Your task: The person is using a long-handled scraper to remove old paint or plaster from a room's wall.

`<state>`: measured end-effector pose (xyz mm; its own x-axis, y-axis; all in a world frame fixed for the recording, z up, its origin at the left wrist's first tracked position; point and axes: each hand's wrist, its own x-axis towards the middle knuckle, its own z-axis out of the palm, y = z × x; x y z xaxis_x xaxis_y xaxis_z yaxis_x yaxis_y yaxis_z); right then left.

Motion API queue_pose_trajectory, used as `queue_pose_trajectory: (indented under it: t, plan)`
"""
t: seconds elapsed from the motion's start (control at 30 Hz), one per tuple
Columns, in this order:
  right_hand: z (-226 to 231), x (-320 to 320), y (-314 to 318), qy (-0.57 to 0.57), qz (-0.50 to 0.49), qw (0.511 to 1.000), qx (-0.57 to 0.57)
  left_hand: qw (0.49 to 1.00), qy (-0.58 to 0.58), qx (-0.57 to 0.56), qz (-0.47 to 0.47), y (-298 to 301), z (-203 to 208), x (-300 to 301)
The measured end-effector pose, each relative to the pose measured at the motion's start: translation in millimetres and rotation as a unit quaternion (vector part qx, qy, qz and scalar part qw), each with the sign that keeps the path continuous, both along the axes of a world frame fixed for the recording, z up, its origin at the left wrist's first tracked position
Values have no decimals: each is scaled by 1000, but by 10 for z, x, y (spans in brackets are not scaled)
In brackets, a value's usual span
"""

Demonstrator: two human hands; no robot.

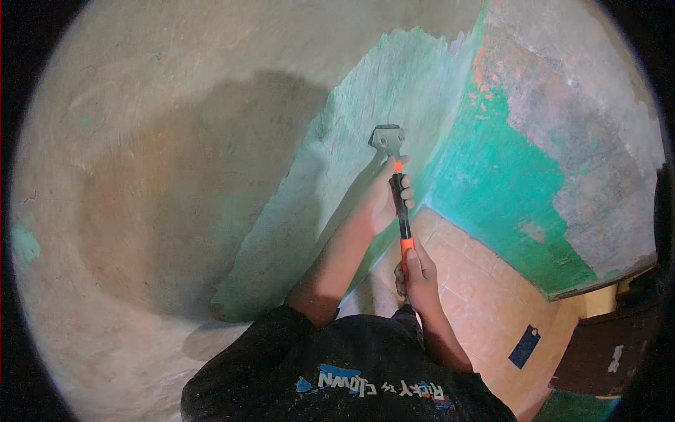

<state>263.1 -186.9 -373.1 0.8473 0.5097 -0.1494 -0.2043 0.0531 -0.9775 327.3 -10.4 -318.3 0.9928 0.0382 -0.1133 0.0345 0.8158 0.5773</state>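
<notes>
Patchy wall (365, 91) behind flared-head scraper (403, 212).

A side wall (562, 119) rose on the right, its bright green paint (499, 176) spreading low and toward the corner, with worn grey and whitish areas farther right and orange flecks (481, 91) near the corner at the far end. Below it ran a floor (467, 281) of peach-coloured tiles with pale joints. On those tiles, to the near right, lay a flat, dark blue rectangular piece (524, 347), slanted. Farther right stood a dark brown panel (594, 355) bearing a whitish mark (616, 359). Nearer still, beside the panel, a dark green surface (576, 408) showed, too cut off to identify.
</notes>
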Motion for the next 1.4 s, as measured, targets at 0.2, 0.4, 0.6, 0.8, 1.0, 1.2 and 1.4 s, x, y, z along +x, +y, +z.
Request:
queue_pose_trajectory:
  t: [0.2,0.4,0.6,0.8,1.0,1.2,1.4]
  plan:
    - [99,-95,12,18,-10,1000,3,1000,-19,9,-5,6,3,-21]
    - [73,-93,84,12,-16,1000,6,1000,-16,-3,-10,49,-8,-17]
    - [52,-80,66,13,-26,1000,7,1000,-10,-7,-17,38,-35,12]
    - [18,-98,74,10,-17,1000,5,1000,-24,0,-8,35,-44,24]
    - [4,-73,89,9,-16,1000,7,1000,-15,-1,-18,43,-32,20]
    - [-57,-130,91,-15,-31,999,-11,999,-40,11,-12,13,-79,12]
    - [57,-114,91,40,-32,999,8,999,-33,18,-7,26,-15,-22]
